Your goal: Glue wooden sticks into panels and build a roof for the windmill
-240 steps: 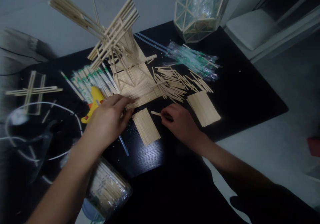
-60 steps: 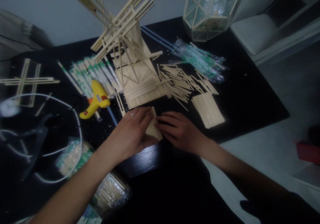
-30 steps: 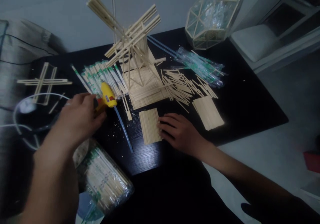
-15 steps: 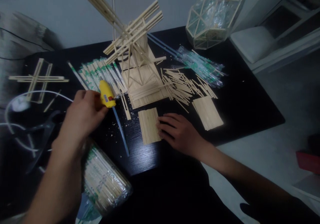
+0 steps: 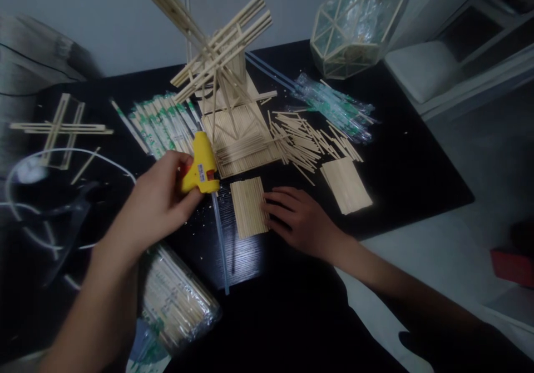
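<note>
Half a second ago the yellow glue gun (image 5: 202, 164) sat further toward the left end of the worktop (image 5: 417, 167), over beside the wrapped sticks (image 5: 161, 120); now the left hand (image 5: 161, 198) has carried it rightward, close to the small stick panel (image 5: 249, 207). The clear blue glue stick (image 5: 221, 245) poking from its back has swung along with it and slants down toward the worktop's near edge. That hand has its fingers curled round the handle, gripping it firmly. The right hand (image 5: 300, 220) has hardly shifted: its fingers are bent and slightly apart, the tips resting against the panel's right side, pinching nothing that I can make out.

The gun is yellow with a bit of red showing at the grip and a small printed label on its side; its nozzle points toward the worktop's far edge. The panel lies flat near the middle of the near edge, a pale, roughly rectangular sheet of narrow sticks laid side by side, their ends a little uneven. Well apart from it, toward the worktop's right corner, lies a stack of similar pale panels (image 5: 346, 185). Beyond the gun and panel, toward the far edge, the wooden windmill model (image 5: 223, 59) rises from its slatted base (image 5: 246, 164), with a heap of short loose sticks (image 5: 298, 139) just right of that.
</note>
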The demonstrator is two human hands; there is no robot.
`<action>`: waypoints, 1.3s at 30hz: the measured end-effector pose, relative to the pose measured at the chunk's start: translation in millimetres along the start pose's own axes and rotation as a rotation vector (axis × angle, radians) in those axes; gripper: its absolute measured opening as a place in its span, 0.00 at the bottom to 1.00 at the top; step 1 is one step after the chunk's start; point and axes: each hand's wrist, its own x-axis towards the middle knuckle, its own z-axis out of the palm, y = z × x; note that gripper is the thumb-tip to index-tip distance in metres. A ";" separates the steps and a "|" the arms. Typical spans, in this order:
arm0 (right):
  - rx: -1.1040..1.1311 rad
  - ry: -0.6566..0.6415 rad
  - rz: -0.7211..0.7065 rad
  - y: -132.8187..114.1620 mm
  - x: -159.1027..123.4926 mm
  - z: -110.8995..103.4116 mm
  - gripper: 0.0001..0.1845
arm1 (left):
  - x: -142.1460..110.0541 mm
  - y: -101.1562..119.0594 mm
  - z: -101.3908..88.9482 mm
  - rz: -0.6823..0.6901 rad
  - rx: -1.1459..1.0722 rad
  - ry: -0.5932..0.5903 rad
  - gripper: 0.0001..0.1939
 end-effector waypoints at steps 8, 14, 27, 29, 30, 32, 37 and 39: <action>0.027 0.028 0.009 -1.3 -5.0 2.6 0.13 | 6.2 -2.1 39.1 0.104 -0.120 -0.054 0.15; 0.098 0.044 0.017 -2.0 -9.0 -1.6 0.13 | 6.0 -2.9 51.6 0.133 -0.167 -0.120 0.15; 0.133 0.050 -0.056 8.2 -4.5 -4.3 0.12 | 6.5 -8.6 46.9 0.274 -0.232 0.048 0.12; 0.135 0.055 -0.066 8.0 -3.9 -3.3 0.12 | 6.6 -7.1 45.1 0.289 -0.241 0.064 0.10; 0.134 0.058 -0.073 7.9 -3.7 -2.9 0.12 | 6.8 -6.3 44.3 0.302 -0.251 0.068 0.09; 0.134 0.066 -0.085 7.8 -3.9 -2.6 0.11 | 7.5 -5.1 43.3 0.326 -0.272 0.063 0.10; 0.163 0.041 -0.083 12.0 -4.5 -5.6 0.16 | 5.3 -10.7 39.6 0.337 -0.279 -0.019 0.13; 0.188 0.028 -0.073 15.4 -3.5 -7.5 0.20 | 0.5 -18.4 33.2 0.301 -0.309 -0.090 0.13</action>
